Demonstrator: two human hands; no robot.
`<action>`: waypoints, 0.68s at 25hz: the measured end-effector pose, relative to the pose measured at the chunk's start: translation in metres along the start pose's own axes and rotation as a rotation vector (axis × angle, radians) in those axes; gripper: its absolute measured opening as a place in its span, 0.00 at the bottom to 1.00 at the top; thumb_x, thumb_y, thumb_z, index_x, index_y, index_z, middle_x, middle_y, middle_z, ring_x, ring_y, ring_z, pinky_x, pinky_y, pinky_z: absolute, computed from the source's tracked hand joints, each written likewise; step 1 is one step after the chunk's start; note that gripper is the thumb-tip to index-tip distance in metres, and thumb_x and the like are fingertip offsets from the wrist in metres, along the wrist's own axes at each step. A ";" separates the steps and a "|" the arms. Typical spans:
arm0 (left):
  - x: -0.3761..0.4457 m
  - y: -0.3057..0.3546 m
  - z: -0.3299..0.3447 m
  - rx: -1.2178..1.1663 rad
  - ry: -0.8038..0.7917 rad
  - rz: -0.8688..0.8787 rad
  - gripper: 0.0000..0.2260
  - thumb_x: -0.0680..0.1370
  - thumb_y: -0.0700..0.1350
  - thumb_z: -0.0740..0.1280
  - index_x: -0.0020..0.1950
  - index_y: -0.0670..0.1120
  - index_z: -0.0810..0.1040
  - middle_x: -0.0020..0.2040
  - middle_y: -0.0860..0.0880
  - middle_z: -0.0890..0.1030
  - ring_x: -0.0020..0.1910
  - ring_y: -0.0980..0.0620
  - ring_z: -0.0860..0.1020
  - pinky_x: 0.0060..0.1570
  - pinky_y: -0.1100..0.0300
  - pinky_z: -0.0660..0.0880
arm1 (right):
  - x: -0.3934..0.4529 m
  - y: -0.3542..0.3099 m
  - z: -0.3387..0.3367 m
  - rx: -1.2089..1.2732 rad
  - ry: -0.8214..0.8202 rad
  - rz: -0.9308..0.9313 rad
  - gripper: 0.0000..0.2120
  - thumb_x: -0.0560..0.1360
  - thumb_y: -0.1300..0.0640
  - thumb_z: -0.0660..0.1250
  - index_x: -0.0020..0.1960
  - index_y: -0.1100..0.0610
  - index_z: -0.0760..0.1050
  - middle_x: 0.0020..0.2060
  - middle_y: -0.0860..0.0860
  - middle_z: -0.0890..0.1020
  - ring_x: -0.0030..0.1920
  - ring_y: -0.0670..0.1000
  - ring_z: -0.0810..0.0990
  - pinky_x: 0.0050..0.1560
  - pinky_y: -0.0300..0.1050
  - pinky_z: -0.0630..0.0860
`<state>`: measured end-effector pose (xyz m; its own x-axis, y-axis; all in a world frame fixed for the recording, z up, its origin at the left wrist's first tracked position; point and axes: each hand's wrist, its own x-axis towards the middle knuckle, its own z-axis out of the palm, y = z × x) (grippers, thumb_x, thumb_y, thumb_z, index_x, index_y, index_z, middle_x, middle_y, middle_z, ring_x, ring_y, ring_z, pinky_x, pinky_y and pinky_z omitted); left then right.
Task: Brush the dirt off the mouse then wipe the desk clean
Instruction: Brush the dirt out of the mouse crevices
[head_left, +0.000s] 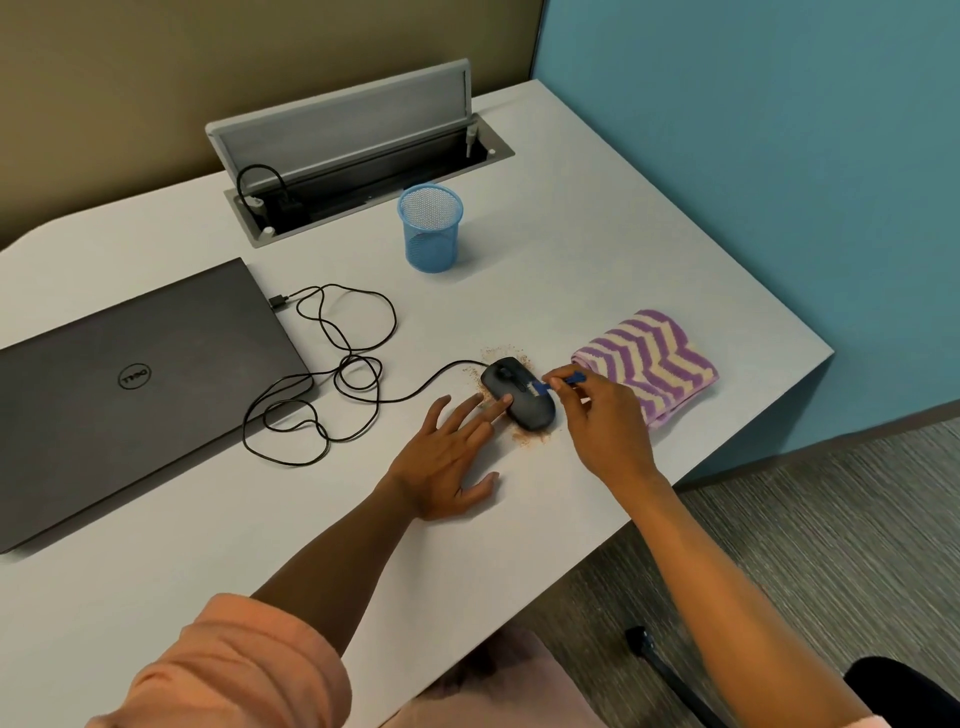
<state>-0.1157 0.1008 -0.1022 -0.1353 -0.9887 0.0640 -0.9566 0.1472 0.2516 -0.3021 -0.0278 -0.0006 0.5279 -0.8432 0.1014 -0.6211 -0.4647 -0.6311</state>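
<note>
A black wired mouse (519, 396) lies on the white desk (571, 270), ringed by brown crumbs of dirt (530, 436). My left hand (451, 457) rests flat on the desk, fingers spread, two fingertips pressing the mouse's left side. My right hand (605, 415) pinches a small blue brush (563, 382), whose head touches the top of the mouse. A folded purple-and-cream striped cloth (652, 358) lies just right of the mouse, partly behind my right hand.
A closed grey laptop (130, 384) sits at the left, with the mouse's black cable (332, 384) coiled beside it. A blue mesh cup (430, 228) stands behind the mouse. An open cable hatch (358, 156) is at the back. The desk's edge runs close on the right.
</note>
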 end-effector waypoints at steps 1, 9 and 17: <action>0.000 0.000 0.001 -0.002 0.007 0.002 0.27 0.81 0.63 0.56 0.73 0.46 0.66 0.84 0.52 0.51 0.80 0.44 0.58 0.78 0.43 0.43 | -0.001 -0.002 0.002 -0.050 -0.060 -0.022 0.12 0.81 0.48 0.60 0.54 0.51 0.80 0.37 0.47 0.81 0.31 0.42 0.75 0.30 0.35 0.69; -0.003 0.003 0.000 0.006 0.085 -0.072 0.26 0.79 0.64 0.59 0.65 0.44 0.70 0.81 0.44 0.60 0.79 0.42 0.60 0.77 0.43 0.46 | 0.014 -0.019 -0.005 0.020 -0.025 -0.027 0.09 0.80 0.50 0.62 0.54 0.53 0.78 0.41 0.50 0.84 0.37 0.48 0.81 0.37 0.46 0.80; -0.006 0.005 -0.003 0.044 0.142 -0.144 0.29 0.79 0.63 0.60 0.67 0.41 0.73 0.72 0.42 0.72 0.72 0.41 0.68 0.76 0.41 0.52 | 0.031 -0.019 0.002 -0.170 -0.158 -0.274 0.08 0.78 0.53 0.67 0.54 0.51 0.83 0.51 0.48 0.85 0.52 0.49 0.80 0.48 0.42 0.78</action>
<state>-0.1185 0.1075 -0.0988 0.0386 -0.9853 0.1663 -0.9742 -0.0001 0.2257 -0.2725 -0.0448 0.0135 0.7632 -0.6348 0.1206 -0.5245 -0.7176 -0.4582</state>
